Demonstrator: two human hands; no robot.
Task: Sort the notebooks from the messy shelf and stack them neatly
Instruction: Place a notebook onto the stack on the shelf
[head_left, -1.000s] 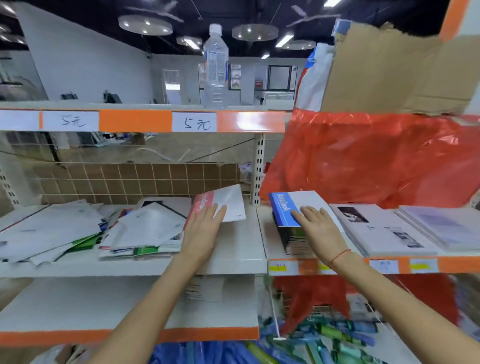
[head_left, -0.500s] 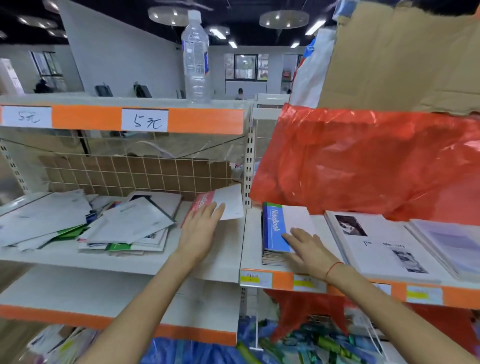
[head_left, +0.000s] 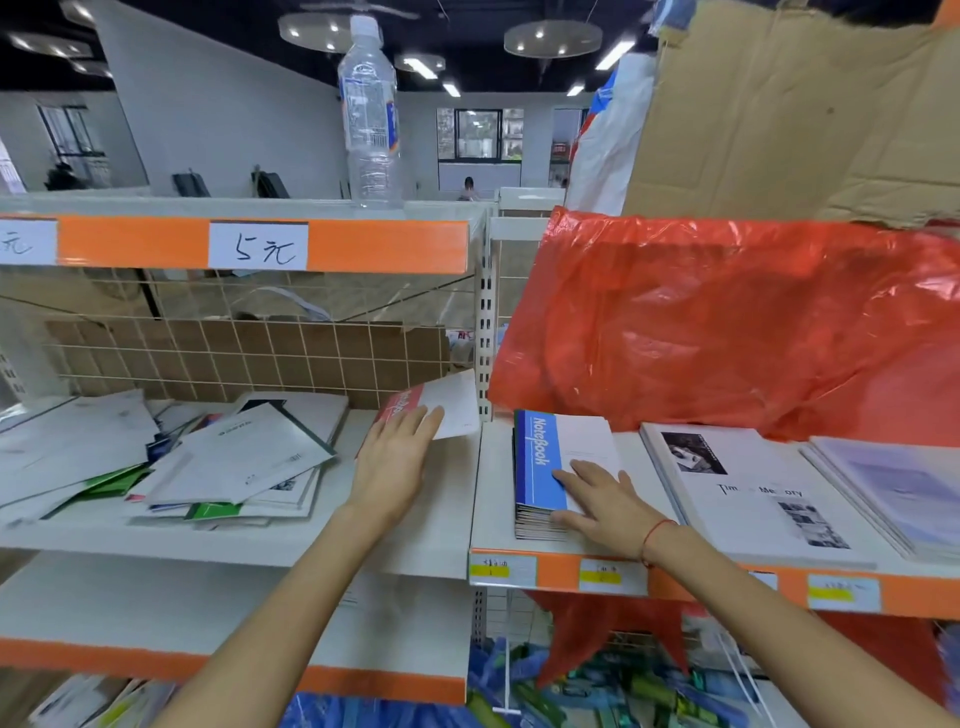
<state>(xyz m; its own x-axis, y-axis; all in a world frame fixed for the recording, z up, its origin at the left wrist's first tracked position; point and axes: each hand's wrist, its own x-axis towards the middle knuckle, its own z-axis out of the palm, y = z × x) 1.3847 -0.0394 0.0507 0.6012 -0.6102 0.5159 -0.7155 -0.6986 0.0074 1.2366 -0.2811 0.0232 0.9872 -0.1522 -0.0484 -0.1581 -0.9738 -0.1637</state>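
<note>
Our left hand (head_left: 396, 457) lifts a red notebook (head_left: 434, 410) at the pile's (head_left: 171, 457) right; our right hand (head_left: 597, 499) lies flat, fingers straight, on the blue stack (head_left: 540, 462) further right

The left hand (head_left: 396, 457) covered the lower half of the red-spined notebook (head_left: 440, 410), so its spine lettering was unreadable and its grip could not be told. The red plastic sheet (head_left: 727, 322) hid the rear of the right-hand shelf (head_left: 493, 499), and the right hand (head_left: 602, 501) masked the near corner of the blue notebook stack (head_left: 540, 462). The leftmost price label (head_left: 23, 241) was cut off by the frame edge.
</note>
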